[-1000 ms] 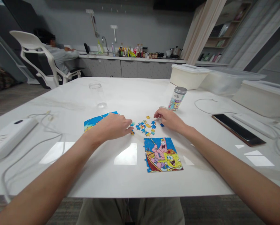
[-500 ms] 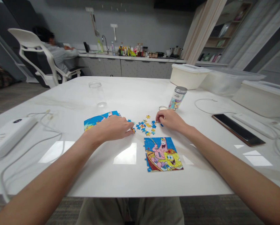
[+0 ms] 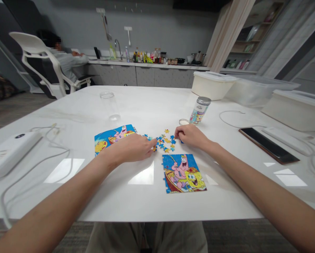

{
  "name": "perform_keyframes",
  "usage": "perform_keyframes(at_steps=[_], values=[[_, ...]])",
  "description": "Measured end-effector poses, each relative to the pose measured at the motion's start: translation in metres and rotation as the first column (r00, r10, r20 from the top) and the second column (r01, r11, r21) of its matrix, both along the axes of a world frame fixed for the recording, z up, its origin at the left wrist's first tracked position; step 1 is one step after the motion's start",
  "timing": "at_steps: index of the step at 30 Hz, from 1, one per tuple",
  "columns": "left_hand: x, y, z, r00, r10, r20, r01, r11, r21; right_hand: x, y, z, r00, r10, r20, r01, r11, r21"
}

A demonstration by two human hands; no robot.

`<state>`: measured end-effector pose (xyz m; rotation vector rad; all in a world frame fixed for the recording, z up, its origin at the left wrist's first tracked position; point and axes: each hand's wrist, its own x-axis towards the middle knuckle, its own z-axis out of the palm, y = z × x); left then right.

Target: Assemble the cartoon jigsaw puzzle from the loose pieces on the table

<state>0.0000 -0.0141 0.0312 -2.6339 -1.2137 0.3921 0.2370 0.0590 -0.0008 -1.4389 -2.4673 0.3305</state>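
Observation:
Loose jigsaw puzzle pieces (image 3: 167, 140), blue and yellow, lie in a small pile at mid-table. My left hand (image 3: 137, 147) is at the pile's left side, fingers pinched on a puzzle piece (image 3: 154, 149) with yellow and red on it. On the pile's right, my right hand (image 3: 190, 135) rests with its fingers curled together at the table; its fingertips are partly hidden, and what they hold I cannot make out. Nearer me lies a joined puzzle section (image 3: 184, 174) with knobs along its left edge. A printed picture sheet (image 3: 114, 135) is partly covered by my left hand.
Behind my right hand stand a printed can (image 3: 200, 110) and a round lid (image 3: 184, 122). A clear jar (image 3: 110, 106) stands at the back left. A phone (image 3: 268, 145), cables, a white power bank (image 3: 13, 154) and storage boxes (image 3: 212, 85) flank the workspace. A person sits beyond.
My left hand has moved right, with the piece at its fingertips, closer to the pile, uncovering more of the picture sheet. My right hand has barely moved.

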Motion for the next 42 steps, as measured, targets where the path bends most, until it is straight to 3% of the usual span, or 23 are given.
perform_keyframes(at_steps=[6, 14, 21, 29, 37, 42], values=[[0.002, 0.000, -0.001, 1.000, 0.004, -0.014, -0.004, 1.000, 0.010, 0.000, 0.000, -0.003, 1.000, 0.023, -0.020, -0.023, 0.999, -0.025], [0.005, -0.004, -0.004, 1.000, -0.013, 0.013, 0.013, 1.000, -0.002, 0.000, 0.001, -0.008, 0.970, 0.232, -0.077, -0.237, 0.970, -0.056], [0.011, -0.007, -0.008, 0.996, -0.015, 0.093, 0.011, 0.999, 0.043, 0.000, 0.000, -0.010, 0.943, 0.315, -0.107, -0.320, 0.947, -0.024], [0.023, -0.013, -0.018, 0.982, 0.074, 0.173, -0.096, 0.988, 0.123, -0.002, -0.004, -0.011, 0.922, 0.365, -0.129, -0.358, 0.931, 0.077], [0.020, -0.011, -0.023, 0.981, 0.046, 0.188, -0.072, 0.988, 0.138, -0.006, -0.014, -0.006, 0.875, 0.463, -0.141, -0.451, 0.886, 0.105], [0.021, -0.012, -0.022, 0.978, 0.048, 0.202, -0.073, 0.990, 0.118, -0.007, -0.013, -0.006, 0.878, 0.454, -0.154, -0.445, 0.891, 0.090]])
